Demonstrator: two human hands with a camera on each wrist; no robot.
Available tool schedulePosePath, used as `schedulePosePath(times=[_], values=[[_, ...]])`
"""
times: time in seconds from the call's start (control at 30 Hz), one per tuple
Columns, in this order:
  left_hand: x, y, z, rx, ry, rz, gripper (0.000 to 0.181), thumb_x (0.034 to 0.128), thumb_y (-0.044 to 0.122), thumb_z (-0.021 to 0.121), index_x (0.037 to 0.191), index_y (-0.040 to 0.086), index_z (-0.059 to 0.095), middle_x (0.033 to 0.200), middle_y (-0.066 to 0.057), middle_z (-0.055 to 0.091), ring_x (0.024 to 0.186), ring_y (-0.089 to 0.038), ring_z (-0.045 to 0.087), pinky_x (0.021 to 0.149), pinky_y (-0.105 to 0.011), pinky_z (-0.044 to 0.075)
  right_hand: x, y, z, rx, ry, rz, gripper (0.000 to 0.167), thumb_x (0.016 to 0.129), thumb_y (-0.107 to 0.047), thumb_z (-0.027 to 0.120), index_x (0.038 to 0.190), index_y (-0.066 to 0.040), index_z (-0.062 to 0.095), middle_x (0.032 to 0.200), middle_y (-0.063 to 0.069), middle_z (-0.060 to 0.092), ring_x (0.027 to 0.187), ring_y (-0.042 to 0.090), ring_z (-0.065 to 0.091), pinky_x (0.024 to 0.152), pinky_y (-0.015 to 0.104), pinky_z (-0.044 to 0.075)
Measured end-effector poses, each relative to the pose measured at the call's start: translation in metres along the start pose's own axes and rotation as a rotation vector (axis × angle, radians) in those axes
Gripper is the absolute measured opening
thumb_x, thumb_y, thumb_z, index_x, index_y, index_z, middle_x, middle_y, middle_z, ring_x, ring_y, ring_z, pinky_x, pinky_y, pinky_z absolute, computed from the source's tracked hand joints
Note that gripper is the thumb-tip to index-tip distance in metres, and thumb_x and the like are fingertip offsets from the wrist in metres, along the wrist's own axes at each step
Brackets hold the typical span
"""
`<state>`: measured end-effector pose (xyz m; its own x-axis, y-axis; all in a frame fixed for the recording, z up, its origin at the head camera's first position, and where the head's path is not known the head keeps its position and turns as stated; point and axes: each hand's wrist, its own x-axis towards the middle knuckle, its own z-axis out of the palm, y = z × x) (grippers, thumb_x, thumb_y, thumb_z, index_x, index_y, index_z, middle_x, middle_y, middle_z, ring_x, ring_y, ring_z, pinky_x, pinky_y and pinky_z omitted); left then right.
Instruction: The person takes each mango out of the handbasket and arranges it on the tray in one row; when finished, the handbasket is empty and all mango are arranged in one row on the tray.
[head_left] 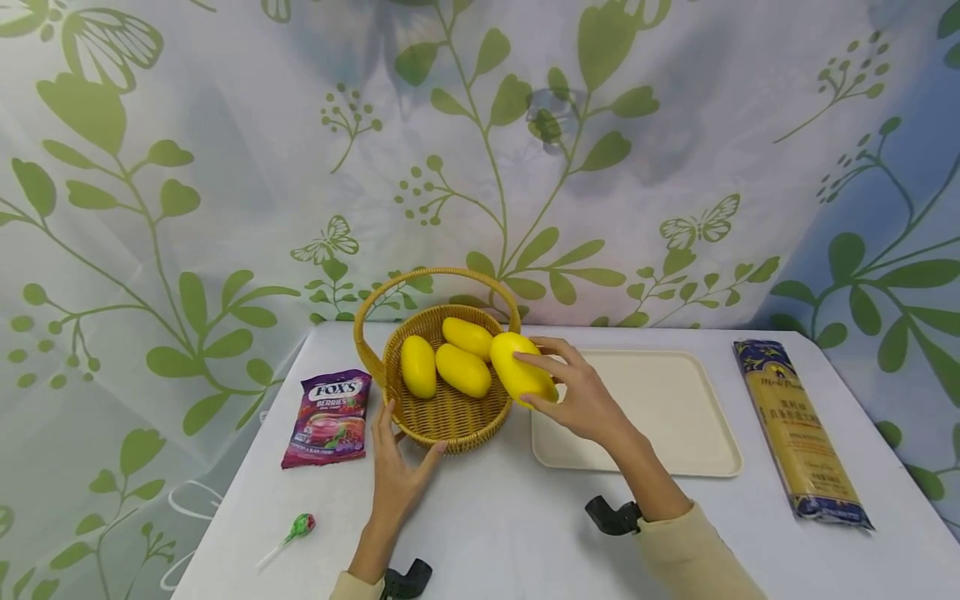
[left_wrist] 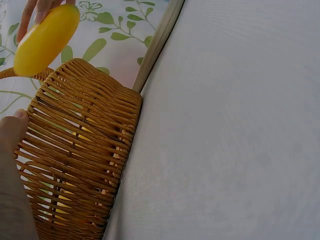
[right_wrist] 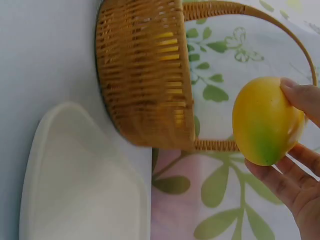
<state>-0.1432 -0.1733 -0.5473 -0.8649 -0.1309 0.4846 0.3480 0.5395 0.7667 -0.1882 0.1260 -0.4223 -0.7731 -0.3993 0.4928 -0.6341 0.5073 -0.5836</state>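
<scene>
A yellow mango (head_left: 517, 367) is held in my right hand (head_left: 581, 396), just above the right rim of the wicker basket (head_left: 450, 437). The right wrist view shows its green tip, with thumb and fingers on opposite sides of the mango (right_wrist: 267, 122). Several more yellow mangoes (head_left: 463, 371) lie inside the basket. My left hand (head_left: 401, 475) rests against the basket's near left side, thumb and fingers spread along the wall. In the left wrist view the thumb (left_wrist: 15, 130) touches the weave; the other fingers are out of that view.
A cream tray (head_left: 652, 417) lies right of the basket, partly behind my right hand. Farther right is a long yellow pasta packet (head_left: 798, 425). A purple FOX'S candy bag (head_left: 330, 417) and a green lollipop (head_left: 302, 525) lie to the left. The basket's handle (head_left: 435, 271) arches upright.
</scene>
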Motion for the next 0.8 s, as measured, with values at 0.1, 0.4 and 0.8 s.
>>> schedulePosePath(times=[0.1, 0.4, 0.8], values=[[0.001, -0.001, 0.000, 0.004, 0.006, 0.007, 0.101, 0.0756, 0.025, 0.085, 0.154, 0.005, 0.024, 0.157, -0.016, 0.025, 0.139, -0.033, 0.037, 0.097, -0.047, 0.052, -0.006, 0.010, -0.007, 0.011, 0.042, 0.058, 0.056, 0.079, -0.012, 0.082, 0.131, -0.016, 0.063, 0.143, 0.010, 0.047, 0.124, 0.029, 0.050, 0.080, 0.042, 0.059], [-0.001, 0.001, 0.000, 0.001, 0.002, -0.010, 0.104, 0.0759, 0.028, 0.085, 0.156, 0.014, 0.021, 0.159, -0.013, 0.023, 0.142, -0.030, 0.033, 0.100, -0.046, 0.050, -0.018, 0.047, -0.006, 0.001, 0.112, 0.244, 0.057, 0.080, -0.013, 0.081, 0.133, -0.010, 0.061, 0.139, 0.019, 0.046, 0.120, 0.040, 0.054, 0.074, 0.043, 0.061], [-0.001, 0.003, 0.000, 0.000, 0.008, -0.003, 0.103, 0.0764, 0.027, 0.084, 0.156, 0.017, 0.020, 0.160, -0.013, 0.022, 0.141, -0.033, 0.034, 0.099, -0.048, 0.050, -0.024, 0.081, 0.021, -0.026, 0.075, 0.366, 0.057, 0.080, -0.017, 0.082, 0.132, -0.007, 0.061, 0.129, 0.021, 0.054, 0.117, 0.039, 0.055, 0.096, 0.055, 0.049]])
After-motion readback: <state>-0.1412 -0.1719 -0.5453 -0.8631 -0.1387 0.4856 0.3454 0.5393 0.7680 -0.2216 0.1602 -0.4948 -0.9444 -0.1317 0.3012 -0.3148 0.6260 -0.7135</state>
